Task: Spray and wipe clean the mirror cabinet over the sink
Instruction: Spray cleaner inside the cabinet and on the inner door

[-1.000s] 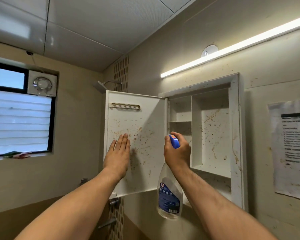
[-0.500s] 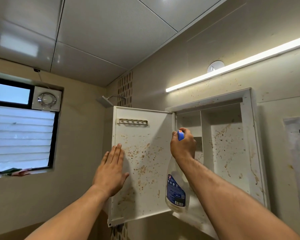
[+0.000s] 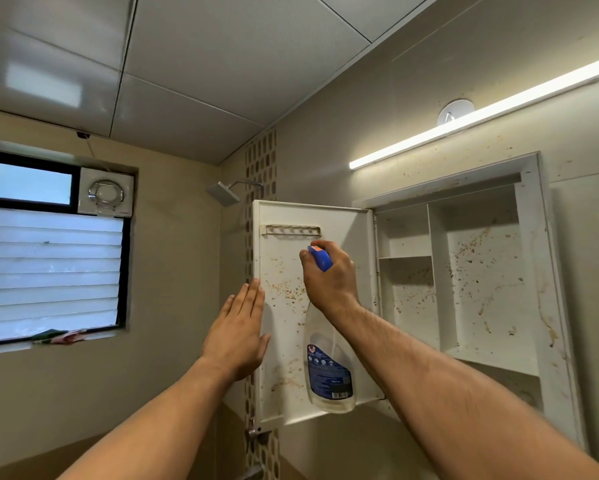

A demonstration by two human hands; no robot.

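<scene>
A black-framed window with frosted white louvres (image 3: 52, 271) fills the left wall of the bathroom. A square white exhaust fan (image 3: 106, 192) is set into its upper right corner, and a crumpled green-and-red cloth (image 3: 59, 336) lies on the sill. Further right, a square grey shower head (image 3: 222, 192) juts from the far corner beside a strip of patterned tiles.

The person's left hand (image 3: 237, 336), fingers straight and held together, is laid flat against the left edge of the white cabinet door (image 3: 280, 341). The door stands swung open to the left, and its inner face is speckled with brown spatter below a small white hook rail (image 3: 291, 230).

In front of that face, the right hand (image 3: 329, 282) is curled round the neck of a clear plastic spray bottle with a blue trigger head and blue label (image 3: 329, 372). A finger lies over the trigger, the body hangs down below the wrist, and the nozzle points at the upper part of the door.

To the right, the white mirror cabinet (image 3: 481, 289) sits recessed in the beige wall. Its shelved compartments are open, and the back panels and right frame are streaked and dotted with brown stains.

Above it a long white light strip (image 3: 481, 112) glows across the spattered wall, with a round white fitting (image 3: 455, 110) just behind it.
</scene>
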